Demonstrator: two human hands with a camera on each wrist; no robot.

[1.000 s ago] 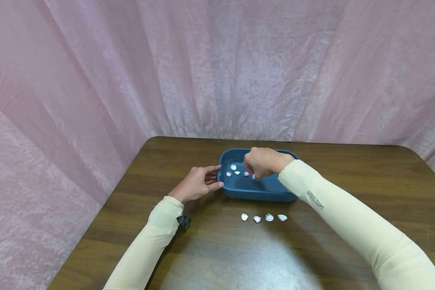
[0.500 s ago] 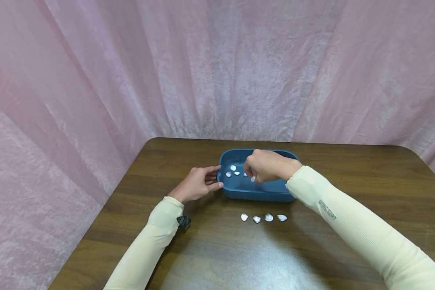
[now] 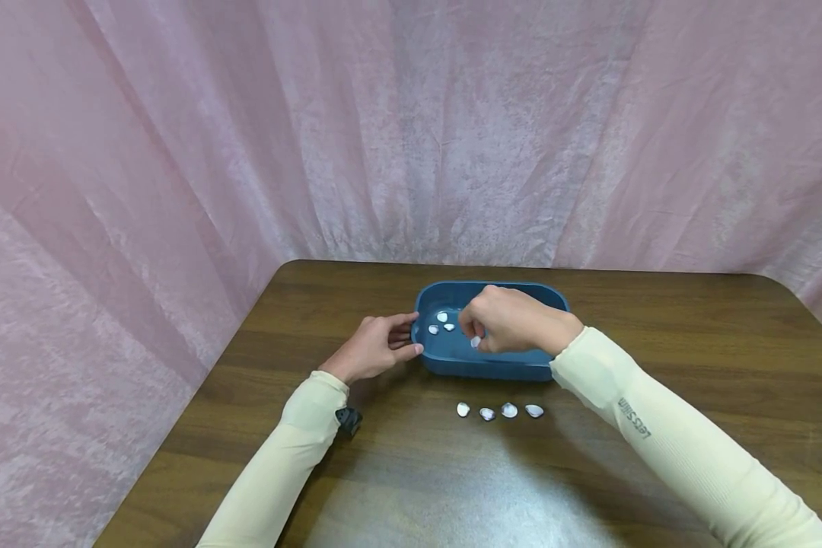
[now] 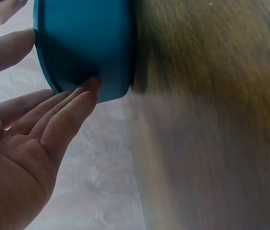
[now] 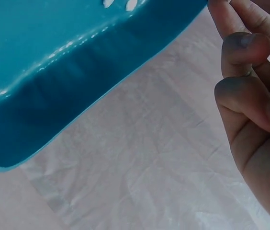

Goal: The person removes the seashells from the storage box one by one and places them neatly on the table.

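Shell (image 3: 476, 342) — small, white — is pinched in the right hand (image 3: 514, 321), over the blue tray (image 3: 486, 369) near the far edge of the tabletop (image 3: 685, 342). The left hand (image 3: 371, 347) touches the tray's left end, fingers extended, unclenched. Three shells (image 3: 441, 317) lie inside by that end — a row of four shells (image 3: 509, 411) sits in front.

A deep blue tray (image 3: 486, 370) with rounded corners stands upright on the worktop (image 3: 383, 472). Three small whitish pieces (image 3: 441, 317) lie inside, toward its left end; the right hand (image 3: 514, 320) pinches another whitish piece (image 3: 476, 342). Four outer pieces (image 3: 510, 411) form a row near its front.
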